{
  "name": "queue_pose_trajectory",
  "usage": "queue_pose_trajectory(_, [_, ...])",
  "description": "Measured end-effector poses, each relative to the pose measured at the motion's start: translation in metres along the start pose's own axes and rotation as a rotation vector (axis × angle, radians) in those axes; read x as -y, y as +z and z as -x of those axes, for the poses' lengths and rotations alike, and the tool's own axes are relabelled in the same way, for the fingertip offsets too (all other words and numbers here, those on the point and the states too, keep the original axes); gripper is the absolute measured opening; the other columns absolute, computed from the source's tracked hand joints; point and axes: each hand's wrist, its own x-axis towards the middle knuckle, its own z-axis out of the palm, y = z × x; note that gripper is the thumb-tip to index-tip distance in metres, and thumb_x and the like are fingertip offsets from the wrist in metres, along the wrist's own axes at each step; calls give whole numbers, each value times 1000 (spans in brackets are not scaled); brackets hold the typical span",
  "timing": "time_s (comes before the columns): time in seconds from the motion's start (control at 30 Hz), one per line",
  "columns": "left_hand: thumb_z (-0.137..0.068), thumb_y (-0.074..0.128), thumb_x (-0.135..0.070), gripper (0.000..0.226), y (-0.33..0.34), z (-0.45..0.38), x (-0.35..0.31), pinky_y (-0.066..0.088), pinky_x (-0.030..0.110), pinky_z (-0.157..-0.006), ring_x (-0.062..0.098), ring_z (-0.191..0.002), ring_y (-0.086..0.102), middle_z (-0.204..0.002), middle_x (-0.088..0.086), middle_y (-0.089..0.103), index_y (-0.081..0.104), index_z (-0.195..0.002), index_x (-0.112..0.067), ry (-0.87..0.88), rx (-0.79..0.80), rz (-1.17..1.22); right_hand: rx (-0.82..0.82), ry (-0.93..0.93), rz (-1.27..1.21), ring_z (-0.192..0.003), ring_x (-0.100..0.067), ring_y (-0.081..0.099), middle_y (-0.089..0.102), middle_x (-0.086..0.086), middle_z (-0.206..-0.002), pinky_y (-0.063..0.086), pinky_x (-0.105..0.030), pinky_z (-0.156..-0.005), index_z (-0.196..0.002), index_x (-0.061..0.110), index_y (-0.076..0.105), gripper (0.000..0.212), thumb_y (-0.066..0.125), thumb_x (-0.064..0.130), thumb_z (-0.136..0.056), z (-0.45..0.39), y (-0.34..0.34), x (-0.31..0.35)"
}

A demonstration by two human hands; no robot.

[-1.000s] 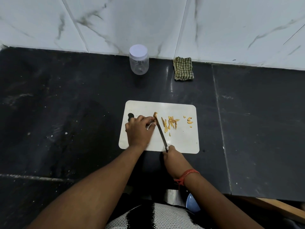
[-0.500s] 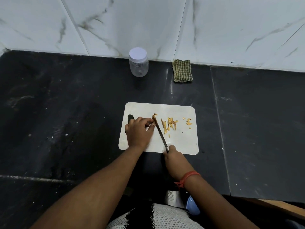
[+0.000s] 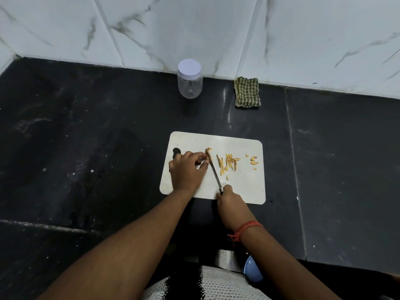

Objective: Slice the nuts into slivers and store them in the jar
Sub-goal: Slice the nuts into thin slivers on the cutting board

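on the cutting board (image 3: 242, 187), right hand (image 3: 230, 201) grips knife (image 3: 214, 171) pointing away-left; left hand (image 3: 187, 169) pinches nut (image 3: 208, 153).

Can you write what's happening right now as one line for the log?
step: slicing | left hand: pinches nut | right hand: grips knife | slivers: on board | jar: lidded

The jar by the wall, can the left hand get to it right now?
Probably not yet: the left hand is pinching a nut, and the jar stands well beyond the cutting board, lid on.
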Motion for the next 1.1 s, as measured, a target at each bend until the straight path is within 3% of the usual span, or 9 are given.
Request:
queue_pose_trajectory(0.17, [-93, 63, -47, 21, 0, 0, 0, 34, 37, -91, 17, -108, 50, -108, -13, 68, 71, -110, -38, 9, 1, -14, 46, 24, 12, -93, -36, 62, 64, -20, -102, 37, -30, -66, -114, 0, 43, 24, 36, 20, -104, -11, -3, 6])
queue_pose_trajectory(0.3, [-93, 63, -47, 23, 1, 0, 1, 34, 37, -92, 17, -108, 51, -110, -13, 69, 71, -112, -37, -6, -2, -26, 73, 59, 23, -92, -35, 64, 65, -20, -101, 39, -30, -66, -115, 0, 41, 22, 37, 17, -103, -16, -2, 7])
queue_pose_trajectory(0.47, [-94, 62, -47, 22, 0, -1, -2, 33, 36, -92, 16, -109, 50, -110, -14, 69, 71, -112, -38, -1, -6, -32, 77, 72, 14, -74, -27, 55, 64, -17, -95, 40, -31, -65, -106, 5, 40, 16, 36, 20, -103, -12, -1, 4])
queue_pose_trajectory(0.67, [-94, 62, -48, 26, 2, 1, -1, 34, 37, -93, 16, -110, 50, -113, -13, 68, 71, -115, -36, -3, -6, -40, 83, 79, 52, -71, -24, 55, 61, -12, -86, 42, -32, -63, -108, 4, 41, 11, 36, 11, -101, -9, 2, -3])
queue_pose_trajectory(0.83, [-94, 62, -49, 25, 1, 0, 1, 33, 36, -92, 15, -109, 49, -110, -13, 68, 71, -114, -37, -4, -7, -41, 82, 67, 82, -54, -10, 45, 48, 2, -67, 33, -24, -46, -97, 11, 38, 5, 37, 12, -102, 5, 5, -11])
queue_pose_trajectory(0.97, [-93, 62, -47, 22, 2, 0, -1, 35, 38, -92, 17, -108, 50, -107, -14, 68, 71, -111, -37, 1, -10, -25, 90, 58, 81, -58, -11, 42, 50, -2, -77, 35, -30, -60, -99, 11, 38, 9, 38, 19, -103, 13, -1, -15])
queue_pose_trajectory(1.1, [-93, 63, -38, 18, 2, 0, 0, 34, 37, -93, 17, -103, 51, -101, -14, 69, 72, -108, -35, -21, -36, 13, 144, 131, -44, -77, -21, 53, 57, -9, -91, 37, -28, -68, -107, 6, 47, 20, 40, 24, -103, 13, -8, -18])
